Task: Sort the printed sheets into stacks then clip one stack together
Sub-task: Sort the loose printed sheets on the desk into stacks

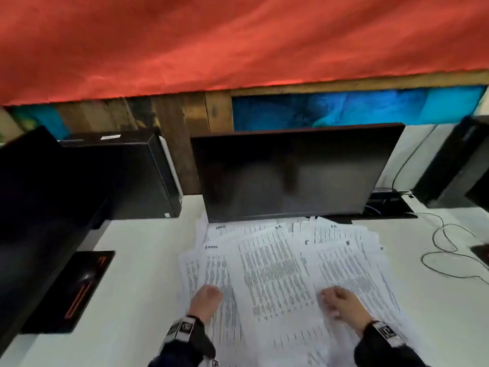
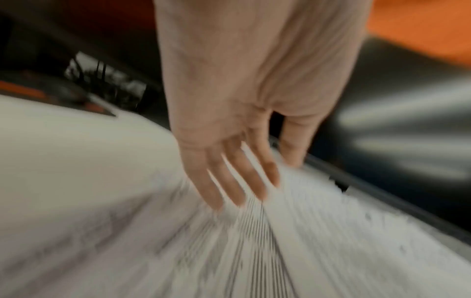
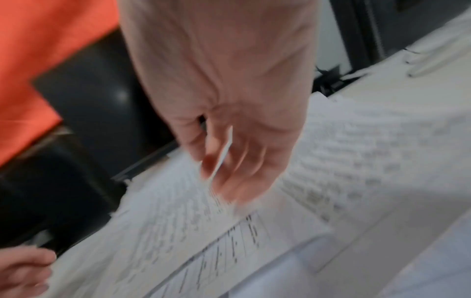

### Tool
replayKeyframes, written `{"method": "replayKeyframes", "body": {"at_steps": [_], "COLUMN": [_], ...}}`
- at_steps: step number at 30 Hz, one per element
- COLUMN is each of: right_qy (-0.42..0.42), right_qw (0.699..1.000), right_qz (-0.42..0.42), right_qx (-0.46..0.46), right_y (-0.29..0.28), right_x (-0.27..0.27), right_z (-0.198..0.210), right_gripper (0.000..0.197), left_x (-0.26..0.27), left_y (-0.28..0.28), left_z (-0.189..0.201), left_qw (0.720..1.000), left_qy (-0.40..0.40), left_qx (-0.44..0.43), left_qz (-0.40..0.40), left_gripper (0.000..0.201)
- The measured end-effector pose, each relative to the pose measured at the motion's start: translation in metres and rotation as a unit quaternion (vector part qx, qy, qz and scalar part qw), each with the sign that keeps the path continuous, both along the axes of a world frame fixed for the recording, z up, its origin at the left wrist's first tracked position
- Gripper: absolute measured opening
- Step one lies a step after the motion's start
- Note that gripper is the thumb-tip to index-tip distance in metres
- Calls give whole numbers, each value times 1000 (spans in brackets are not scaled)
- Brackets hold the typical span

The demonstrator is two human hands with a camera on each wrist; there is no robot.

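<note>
Sheets spread loose; both hands on them.

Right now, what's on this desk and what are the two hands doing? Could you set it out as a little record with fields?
papers: printed sheets fanned loosely over the white desk, not yet in stacks
left hand: straight fingers touching the sheets
right hand: a sheet edge between thumb and fingers
behind: dark monitor
left side: black mouse pad
clip: none visible
</note>
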State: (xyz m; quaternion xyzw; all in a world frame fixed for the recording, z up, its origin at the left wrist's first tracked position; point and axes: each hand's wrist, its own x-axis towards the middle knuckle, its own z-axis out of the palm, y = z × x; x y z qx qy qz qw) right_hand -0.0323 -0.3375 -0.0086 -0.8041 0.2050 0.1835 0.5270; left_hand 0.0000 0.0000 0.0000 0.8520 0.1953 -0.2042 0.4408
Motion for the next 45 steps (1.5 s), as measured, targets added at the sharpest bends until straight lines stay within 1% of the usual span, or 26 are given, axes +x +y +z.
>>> {"method": "replayKeyframes", "body": {"at_steps": [1,3,4,6,7,8,10,11,12,14,16,17,19,22,24,26,28,30,32,35,37,39,40,42,43,45], "right_qy": [-11,-13,-5,28,42,59,89,92,87,73,46,34,17,37,72,110,135,145,142,131,99,81,79,84,84,87], "right_qw": [999,992,989,984,982,982,981,983,986,992,990,989,981,952,941,946,949,947,947,951,960,969,972,973,972,969], "right_qz": [-30,-72,-84,-98,-118,-137,-161,-157,-138,-92,-92,-106,-149,-197,-207,-186,-181,-182,-178,-159,-166,-147,-133,-118,-119,-121], "right_qx": [-37,-100,-122,-148,-139,-117,-57,-27,-18,-56,-95,-101,-123,-230,-256,-243,-222,-222,-229,-233,-200,-179,-175,-182,-187,-198], "right_y": [3,10,17,32,39,45,52,53,53,46,34,27,6,-29,-52,-68,-74,-76,-73,-72,-72,-74,-74,-75,-76,-77], "right_x": [6,20,23,27,27,27,29,28,26,21,16,14,13,12,11,12,12,11,9,7,8,10,8,5,4,3], "right_z": [-8,-12,-9,-11,-12,-10,-12,-15,-17,-23,-24,-23,-20,-14,-12,-11,-9,-10,-14,-19,-18,-21,-23,-25,-28,-28], "right_gripper": [14,31,40,54,58,61,67,68,64,39,20,19,30,56,73,82,78,69,58,49,48,48,49,51,50,47], "left_x": [2,8,8,10,13,14,14,11,9,6,7,6,3,2,-1,-8,-17,-19,-16,-8,-4,4,8,13,13,10], "left_y": [-5,-14,-20,-30,-34,-36,-46,-53,-53,-54,-46,-38,-18,18,29,21,0,-28,-61,-113,-139,-157,-163,-172,-176,-185], "left_z": [-7,-10,-8,-12,-19,-21,-16,-13,-15,-14,-19,-17,-15,-21,-21,-14,-5,-4,-14,-31,-34,-39,-40,-34,-31,-24], "left_qw": [1000,1000,999,994,988,983,978,980,983,989,992,993,992,989,982,965,945,935,931,937,943,952,955,959,963,982], "left_qy": [9,22,33,62,63,63,77,85,87,72,30,2,-51,-85,-64,-48,-39,-22,1,34,62,66,71,94,93,49], "left_qx": [6,13,-2,-66,-118,-145,-165,-154,-136,-117,-113,-106,-89,-87,-145,-227,-301,-339,-356,-344,-323,-293,-281,-252,-237,-171], "left_qz": [6,15,30,54,78,93,101,91,85,62,52,53,69,87,99,123,120,100,77,45,41,58,64,86,90,64], "left_gripper": [26,41,42,33,34,44,76,80,79,70,70,71,67,57,51,53,57,62,62,63,63,53,53,73,76,61]}}
